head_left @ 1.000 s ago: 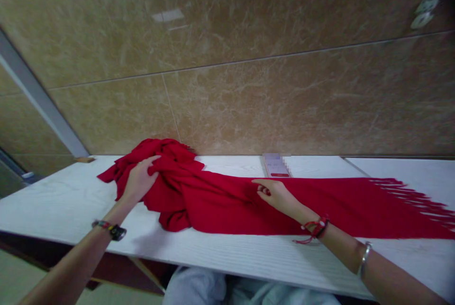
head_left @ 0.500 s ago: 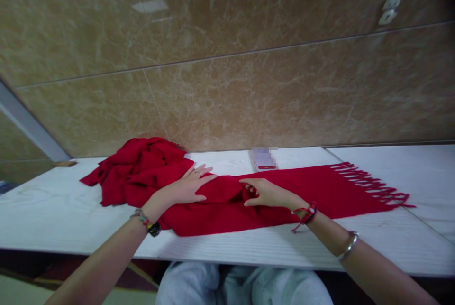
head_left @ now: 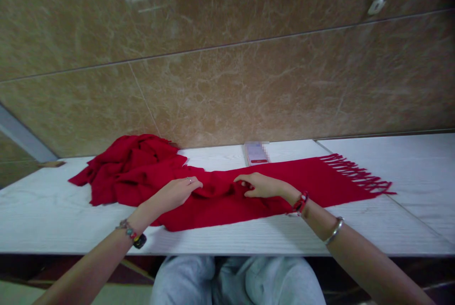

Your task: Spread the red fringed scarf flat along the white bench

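1. A red scarf [head_left: 213,215] lies lengthwise along the white surface [head_left: 373,226]; from its middle, a crumpled heap of its cloth sits toward nine o'clock, and the flatter fringed end reaches toward three.
2. The person's left hand [head_left: 179,192], a ring on one finger, rests on the scarf beside the heap, fingers close together and pointing toward two o'clock; one cannot tell whether they pinch a fold.
3. The right hand [head_left: 261,184] touches the cloth at the left hand's three o'clock, its thumb and forefinger curved with a narrow gap between; one cannot tell if the other fingers hold any fabric.
4. Raised, rumpled cloth lies between the two hands.
5. At the right hand's twelve o'clock, a flat phone-like object [head_left: 255,151] lies just beyond the scarf's far edge, near the marbled wall [head_left: 249,87].
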Demonstrator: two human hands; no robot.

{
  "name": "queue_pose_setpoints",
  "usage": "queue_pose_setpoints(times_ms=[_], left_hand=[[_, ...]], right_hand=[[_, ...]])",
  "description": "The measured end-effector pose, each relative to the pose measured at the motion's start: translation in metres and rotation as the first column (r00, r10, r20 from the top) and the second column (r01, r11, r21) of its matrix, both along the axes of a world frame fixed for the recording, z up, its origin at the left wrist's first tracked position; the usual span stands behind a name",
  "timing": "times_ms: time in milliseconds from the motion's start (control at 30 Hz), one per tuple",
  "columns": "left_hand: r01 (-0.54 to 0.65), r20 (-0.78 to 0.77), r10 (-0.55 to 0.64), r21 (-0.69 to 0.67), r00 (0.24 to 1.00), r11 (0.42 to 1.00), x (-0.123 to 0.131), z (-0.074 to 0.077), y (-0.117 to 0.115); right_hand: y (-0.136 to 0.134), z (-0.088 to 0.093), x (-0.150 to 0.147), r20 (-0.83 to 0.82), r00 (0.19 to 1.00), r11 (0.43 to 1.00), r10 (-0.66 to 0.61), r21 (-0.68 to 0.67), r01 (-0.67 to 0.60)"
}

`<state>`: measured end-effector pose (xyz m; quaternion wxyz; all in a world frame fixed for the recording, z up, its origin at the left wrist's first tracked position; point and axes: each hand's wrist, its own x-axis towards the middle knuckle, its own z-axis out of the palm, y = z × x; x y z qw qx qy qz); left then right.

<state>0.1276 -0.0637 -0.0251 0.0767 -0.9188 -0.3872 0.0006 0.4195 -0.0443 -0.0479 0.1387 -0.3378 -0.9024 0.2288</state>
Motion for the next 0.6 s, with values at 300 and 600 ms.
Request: queue_pose_setpoints(times_ms=[300, 600], left_hand=[[-0.072, 0.264, 0.056, 0.049, 0.963, 0.996, -0.018, 0.025, -0.005], [0.035, -0.08, -0.023, 0.163, 0.997, 0.986, 0.058, -0.029, -0.028]], right_hand=[[0.015, -0.003, 0.013, -0.135, 0.991, 0.968, 0.015, -0.246, -0.048], [0.011, 0.003, 0.01, -0.092, 0.977, 0.934, 0.194, -0.285, -0.213]])
